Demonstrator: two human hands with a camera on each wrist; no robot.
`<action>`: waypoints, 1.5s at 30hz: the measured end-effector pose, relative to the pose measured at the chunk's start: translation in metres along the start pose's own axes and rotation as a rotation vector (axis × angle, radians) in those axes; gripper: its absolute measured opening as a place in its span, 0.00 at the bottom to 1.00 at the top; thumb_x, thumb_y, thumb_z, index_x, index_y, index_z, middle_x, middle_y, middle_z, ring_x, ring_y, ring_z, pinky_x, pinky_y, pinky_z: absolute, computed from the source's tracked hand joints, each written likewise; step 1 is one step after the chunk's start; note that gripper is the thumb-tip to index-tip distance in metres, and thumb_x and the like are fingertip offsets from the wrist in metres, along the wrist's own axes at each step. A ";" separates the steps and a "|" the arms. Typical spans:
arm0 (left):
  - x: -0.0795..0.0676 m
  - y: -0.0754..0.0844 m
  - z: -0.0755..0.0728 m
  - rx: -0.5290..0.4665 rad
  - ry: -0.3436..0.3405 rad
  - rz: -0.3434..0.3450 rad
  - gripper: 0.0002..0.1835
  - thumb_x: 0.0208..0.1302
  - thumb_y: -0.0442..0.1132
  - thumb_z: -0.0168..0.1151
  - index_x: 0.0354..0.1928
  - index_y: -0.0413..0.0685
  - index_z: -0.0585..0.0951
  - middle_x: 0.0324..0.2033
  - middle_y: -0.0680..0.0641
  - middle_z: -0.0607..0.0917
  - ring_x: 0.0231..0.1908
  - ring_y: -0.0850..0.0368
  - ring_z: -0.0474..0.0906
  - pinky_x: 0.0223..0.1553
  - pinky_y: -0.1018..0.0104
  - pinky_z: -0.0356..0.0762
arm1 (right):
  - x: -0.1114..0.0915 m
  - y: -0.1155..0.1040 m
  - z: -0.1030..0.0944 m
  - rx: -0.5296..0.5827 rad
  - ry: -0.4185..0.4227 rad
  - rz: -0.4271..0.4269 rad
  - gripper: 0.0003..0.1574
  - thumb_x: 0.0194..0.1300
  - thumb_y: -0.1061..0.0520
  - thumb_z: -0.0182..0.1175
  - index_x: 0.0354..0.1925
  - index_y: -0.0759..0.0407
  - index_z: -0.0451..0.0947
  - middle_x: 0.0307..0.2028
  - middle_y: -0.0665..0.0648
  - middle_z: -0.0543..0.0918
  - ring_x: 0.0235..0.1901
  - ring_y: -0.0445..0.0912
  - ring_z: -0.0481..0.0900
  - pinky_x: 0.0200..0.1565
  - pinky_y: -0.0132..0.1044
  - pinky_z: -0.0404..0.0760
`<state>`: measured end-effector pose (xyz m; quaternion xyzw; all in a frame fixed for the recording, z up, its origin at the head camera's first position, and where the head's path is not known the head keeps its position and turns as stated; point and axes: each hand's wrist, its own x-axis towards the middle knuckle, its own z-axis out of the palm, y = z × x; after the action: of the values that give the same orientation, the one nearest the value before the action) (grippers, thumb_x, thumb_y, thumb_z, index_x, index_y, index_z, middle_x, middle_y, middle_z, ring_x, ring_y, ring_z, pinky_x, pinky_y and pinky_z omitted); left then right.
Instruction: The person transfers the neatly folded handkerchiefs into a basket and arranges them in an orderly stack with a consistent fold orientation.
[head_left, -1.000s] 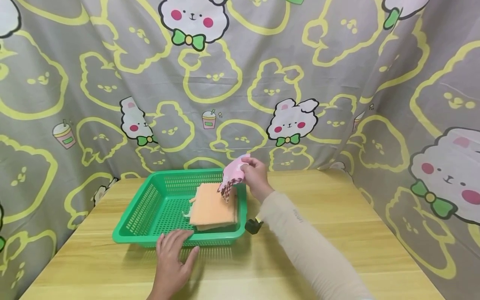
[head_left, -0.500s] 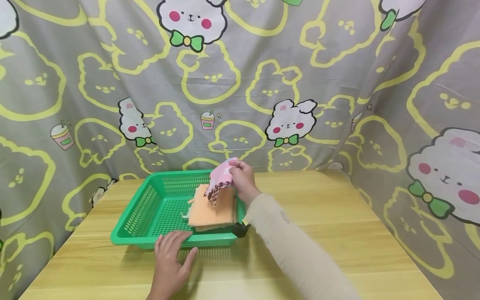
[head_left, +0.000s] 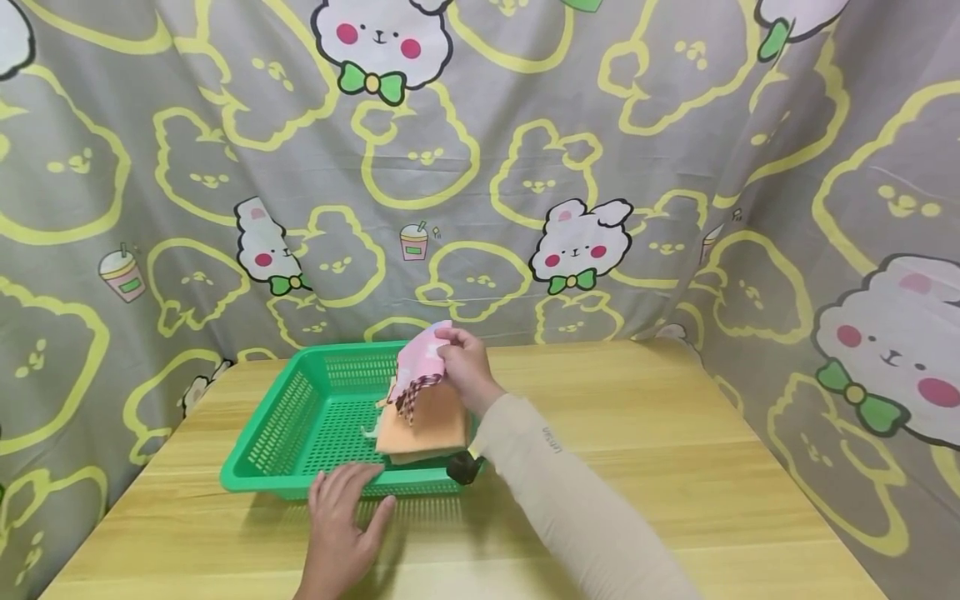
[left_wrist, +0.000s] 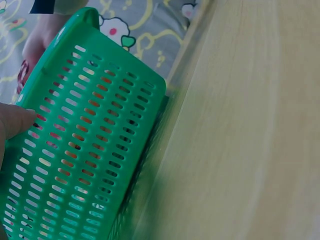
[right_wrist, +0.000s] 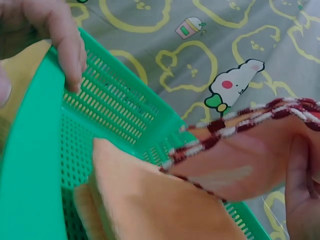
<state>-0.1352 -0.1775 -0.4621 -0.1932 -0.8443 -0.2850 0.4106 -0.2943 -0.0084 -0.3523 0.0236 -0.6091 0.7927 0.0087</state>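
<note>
In the head view my right hand pinches a folded pink cloth with a dark-red-and-white checked edge. The cloth hangs over a folded orange towel lying in the right part of a green plastic basket. Seen from the right wrist, the cloth's checked border droops close over the orange towel. My left hand holds the basket's near rim, fingers bent over it to the inside and thumb outside. From the left wrist, a digit shows against the slotted outer wall.
The basket stands on a wooden table. A grey curtain with yellow outlines and white bunnies hangs behind and at the sides. Small pale ends of other cloth show left of the orange towel. A black wrist device sits by the right sleeve.
My right hand has moved left and slightly down with the pink cloth, from the basket's right edge to over the orange towel. The left hand has stayed at the near rim.
</note>
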 end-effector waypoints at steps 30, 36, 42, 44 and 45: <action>0.000 0.000 0.000 -0.009 -0.001 -0.002 0.21 0.50 0.39 0.68 0.49 0.42 0.80 0.47 0.42 0.82 0.51 0.41 0.71 0.64 0.42 0.43 | -0.010 -0.004 -0.021 -0.328 -0.333 0.140 0.45 0.49 0.80 0.48 0.66 0.61 0.67 0.63 0.63 0.67 0.22 0.44 0.71 0.24 0.31 0.74; -0.001 -0.001 -0.001 -0.002 0.001 0.004 0.21 0.50 0.39 0.68 0.48 0.42 0.80 0.47 0.42 0.82 0.51 0.41 0.71 0.64 0.45 0.42 | -0.015 -0.009 -0.007 -0.209 -0.356 0.095 0.39 0.55 0.80 0.50 0.63 0.57 0.70 0.63 0.61 0.67 0.30 0.47 0.77 0.31 0.34 0.81; 0.000 0.000 0.000 -0.004 0.015 0.023 0.21 0.50 0.39 0.68 0.48 0.42 0.81 0.47 0.43 0.82 0.50 0.41 0.71 0.64 0.46 0.42 | -0.017 -0.007 -0.003 -0.092 -0.402 0.084 0.37 0.57 0.80 0.50 0.63 0.59 0.69 0.60 0.60 0.69 0.33 0.48 0.77 0.32 0.36 0.81; 0.000 0.001 0.000 -0.003 0.013 0.019 0.21 0.50 0.39 0.68 0.48 0.42 0.81 0.47 0.43 0.82 0.50 0.42 0.71 0.64 0.45 0.43 | -0.017 -0.005 -0.005 -0.121 -0.394 0.105 0.37 0.57 0.79 0.51 0.64 0.60 0.68 0.61 0.61 0.70 0.34 0.49 0.78 0.34 0.37 0.82; 0.000 0.001 0.000 -0.003 0.011 0.017 0.21 0.50 0.39 0.68 0.48 0.42 0.81 0.47 0.43 0.82 0.50 0.42 0.71 0.64 0.45 0.42 | -0.017 -0.003 -0.007 -0.152 -0.385 0.118 0.38 0.55 0.79 0.52 0.64 0.61 0.68 0.60 0.62 0.71 0.35 0.50 0.79 0.35 0.37 0.82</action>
<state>-0.1348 -0.1767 -0.4616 -0.1993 -0.8400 -0.2837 0.4173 -0.2778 -0.0010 -0.3521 0.1384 -0.6578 0.7246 -0.1524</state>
